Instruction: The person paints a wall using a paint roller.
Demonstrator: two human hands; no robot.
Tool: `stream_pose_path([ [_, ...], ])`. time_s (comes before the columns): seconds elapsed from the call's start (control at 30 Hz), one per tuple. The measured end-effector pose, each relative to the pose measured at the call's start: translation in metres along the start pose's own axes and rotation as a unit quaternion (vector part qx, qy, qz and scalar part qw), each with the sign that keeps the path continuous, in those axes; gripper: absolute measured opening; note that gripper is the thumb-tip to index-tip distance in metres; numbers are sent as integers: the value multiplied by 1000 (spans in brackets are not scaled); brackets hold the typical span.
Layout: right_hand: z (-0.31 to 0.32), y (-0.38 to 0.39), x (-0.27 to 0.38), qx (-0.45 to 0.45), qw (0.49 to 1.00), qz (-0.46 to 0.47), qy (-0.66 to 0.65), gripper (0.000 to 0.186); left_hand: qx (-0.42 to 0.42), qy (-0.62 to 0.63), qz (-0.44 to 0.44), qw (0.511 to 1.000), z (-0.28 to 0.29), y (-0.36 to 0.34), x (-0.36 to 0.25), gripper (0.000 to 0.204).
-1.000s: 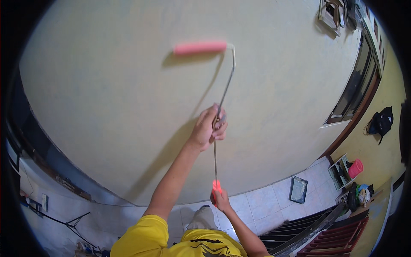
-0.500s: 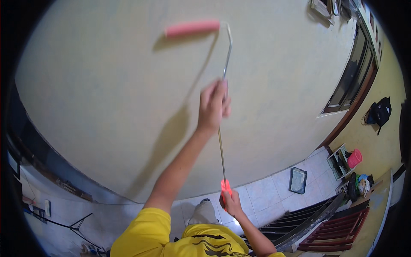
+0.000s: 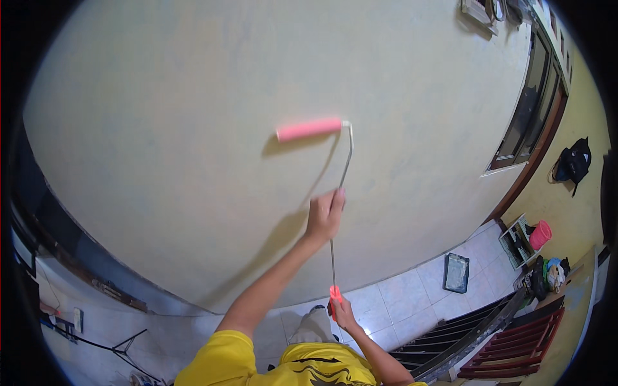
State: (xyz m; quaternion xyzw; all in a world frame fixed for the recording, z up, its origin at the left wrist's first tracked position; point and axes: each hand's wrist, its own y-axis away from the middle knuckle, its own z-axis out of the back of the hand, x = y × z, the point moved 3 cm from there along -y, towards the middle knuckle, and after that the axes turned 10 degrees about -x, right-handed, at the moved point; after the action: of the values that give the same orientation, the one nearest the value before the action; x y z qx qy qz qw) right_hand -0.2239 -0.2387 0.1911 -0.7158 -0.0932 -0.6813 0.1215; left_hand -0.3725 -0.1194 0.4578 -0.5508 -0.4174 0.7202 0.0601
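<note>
Pink cylindrical roller sleeve (image 3: 309, 130) at pale painted wall (image 3: 161, 128). Left hand (image 3: 326, 215) wrapped round thin metal rod (image 3: 333, 260); right hand (image 3: 346, 314) grips orange-red handle (image 3: 335, 293) near wall's foot. Keep sleeve flat, pressure even.

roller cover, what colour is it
The roller cover is pink; the head view shows it best.

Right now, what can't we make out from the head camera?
- Head: metal rod, stretch behind the left hand; that hand covers it.
- Head: orange handle, partly covered by the right hand.
- Head: pink roller, wall-facing side hidden by the roller itself; nap blurred.
- Head: tray, contents too small to identify.
- Head: hanging items at upper right, cut off by the top edge.
</note>
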Motion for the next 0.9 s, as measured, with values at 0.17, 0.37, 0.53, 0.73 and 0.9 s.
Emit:
stream_pose_path([
  [0.17,-8,9,-14,24,997,-57,-44,38,10,28,30,999,-2,0,-6,48],
  [0.37,-51,-38,110,60,995,18,-78,46,42,84,32,995,11,-109,-90,53],
  [0.53,-48,-62,121,122,971,15,-205,54,48,93,25,994,2,-133,-119,54],
  [0.73,-18,-33,25,58,984,-37,-166,51,-1,30,-17,999,-8,-49,-33,50],
  [0.9,27,26,-74,31,990,-98,-101,43,28,-7,18,999,-28,46,36,47],
])
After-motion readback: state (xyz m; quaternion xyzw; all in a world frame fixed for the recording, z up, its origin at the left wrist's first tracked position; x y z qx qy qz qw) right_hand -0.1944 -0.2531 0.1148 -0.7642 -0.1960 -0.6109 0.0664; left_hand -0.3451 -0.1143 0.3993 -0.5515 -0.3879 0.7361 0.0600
